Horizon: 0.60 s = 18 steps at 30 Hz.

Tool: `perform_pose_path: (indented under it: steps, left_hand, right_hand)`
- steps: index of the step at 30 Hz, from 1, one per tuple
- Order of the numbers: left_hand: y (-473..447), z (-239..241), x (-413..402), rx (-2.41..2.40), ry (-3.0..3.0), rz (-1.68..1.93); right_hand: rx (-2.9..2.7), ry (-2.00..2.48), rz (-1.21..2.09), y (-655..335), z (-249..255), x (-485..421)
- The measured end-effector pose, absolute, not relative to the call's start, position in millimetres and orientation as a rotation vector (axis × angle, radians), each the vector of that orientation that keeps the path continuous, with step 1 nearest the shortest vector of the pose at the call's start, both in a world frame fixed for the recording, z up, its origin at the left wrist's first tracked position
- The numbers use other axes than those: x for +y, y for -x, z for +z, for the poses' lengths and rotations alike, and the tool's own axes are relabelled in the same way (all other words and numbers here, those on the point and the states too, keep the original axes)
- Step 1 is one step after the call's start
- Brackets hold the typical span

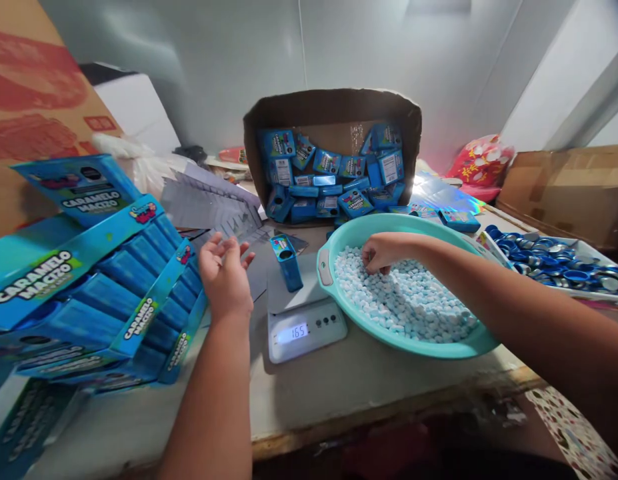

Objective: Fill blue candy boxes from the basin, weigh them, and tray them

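Note:
My right hand reaches into a turquoise basin full of small pale blue and white candies. Its fingers are curled together at the candies' surface, and what they grip is hidden. Held in the air left of the scale, my left hand has its fingers loosely spread and nothing in it. Between the hands, a small blue candy box with a dark round opening in its top stands upright on a white digital scale. The lit display seems to read 165.
Stacked blue display cartons filled with small boxes stand at the left. A cardboard box lying on its side holds many blue boxes behind the scale. Blue and silver lids fill a white tray at right. The table's front edge is near.

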<state>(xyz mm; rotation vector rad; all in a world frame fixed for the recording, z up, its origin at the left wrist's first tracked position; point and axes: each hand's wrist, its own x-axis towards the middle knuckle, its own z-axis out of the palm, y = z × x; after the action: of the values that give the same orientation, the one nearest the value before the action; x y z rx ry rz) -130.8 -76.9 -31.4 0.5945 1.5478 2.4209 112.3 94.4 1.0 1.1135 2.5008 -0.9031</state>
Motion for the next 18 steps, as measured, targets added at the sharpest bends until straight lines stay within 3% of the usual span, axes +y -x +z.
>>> perform_pose_path:
  steps: [5,14,18]
  left_hand:
    - [132,-33,-74,1.532,-0.599,2.514]
    - [126,-35,-75,1.632,-0.616,2.32]
    - [121,-34,-80,1.654,-0.885,1.971]
  right_hand:
    - [2.557,-1.113,-0.843,-113,8,91]
    - [2.798,-1.122,-0.727,-118,13,98]
    - [2.909,-1.116,-0.717,-118,16,102]
